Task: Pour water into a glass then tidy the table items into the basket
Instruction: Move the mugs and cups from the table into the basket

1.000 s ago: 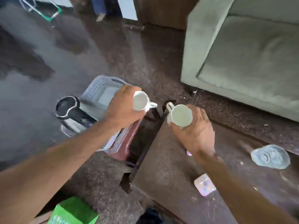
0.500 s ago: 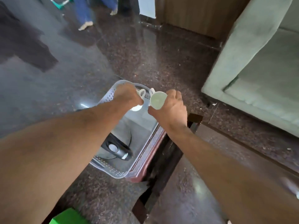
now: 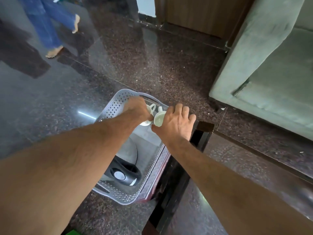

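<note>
Both hands over far end of basket (image 3: 116,106), each closed on a white cup. Left hand (image 3: 138,108) wrapped round left cup (image 3: 149,108), handle loop pointing right, cup mostly hidden under the hand. Right hand (image 3: 176,123) gripping right cup (image 3: 159,118) from the side, thumb below, fingers curled over top, mouth tipped toward camera. Cups just beside each other, handles nearly touching; contact with basket floor: cannot tell. Basket grey, perforated walls, sitting on the floor (image 3: 160,68), near right edge against a dark red strip and the table (image 3: 240,168) corner. Kettle (image 3: 125,173) lying in near half of basket, black handle with pale button up; far half bare apart from the cups. Open room inside basket between kettle and far wall, directly under the hands. Table edge close on the right, dark leg just beside right wrist; little clearance there. Left of basket wide open floor. Floor polished dark speckled stone, glossy, light streak reflected left of basket. Pale green sofa (image 3: 271,73) upper right, well apart from basket. Wood panel at top. Another person's legs (image 3: 49,26) in blue trousers, barefoot, top left. Green object (image 3: 72,232) at bottom edge, mostly cut off.
</note>
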